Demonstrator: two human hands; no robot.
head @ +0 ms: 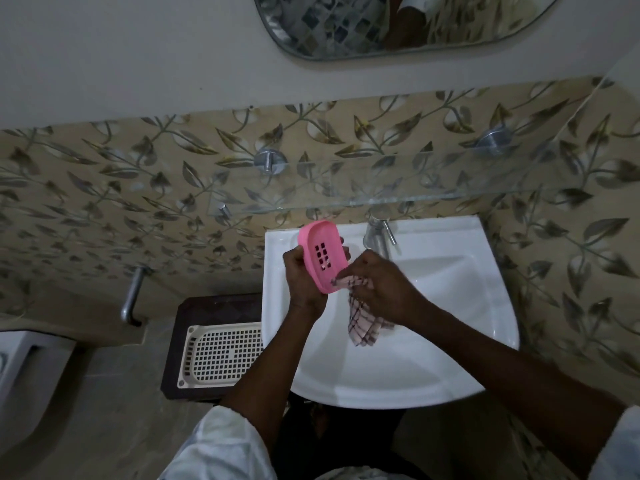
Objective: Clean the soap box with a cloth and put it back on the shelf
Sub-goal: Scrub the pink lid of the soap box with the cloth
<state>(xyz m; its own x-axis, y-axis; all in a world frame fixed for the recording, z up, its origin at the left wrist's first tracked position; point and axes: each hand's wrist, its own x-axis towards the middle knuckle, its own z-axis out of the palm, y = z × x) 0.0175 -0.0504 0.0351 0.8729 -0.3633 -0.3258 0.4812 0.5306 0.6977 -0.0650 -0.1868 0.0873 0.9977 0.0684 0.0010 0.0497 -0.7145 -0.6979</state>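
overhead, pink soap box gripped in left hand above white sink, right hand pinching checked cloth against its lower rim, glass shelf above

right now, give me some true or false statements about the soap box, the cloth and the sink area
1. The left hand holds the pink soap box. True.
2. The soap box rests on the glass shelf. False: it is held up over the sink, below the shelf.
3. The right hand holds a checked cloth at the soap box's lower end. True.
4. A bar of soap lies in the soap box. False: it is empty, with its drain slots showing.
5. A tap stands at the back of the sink. True.
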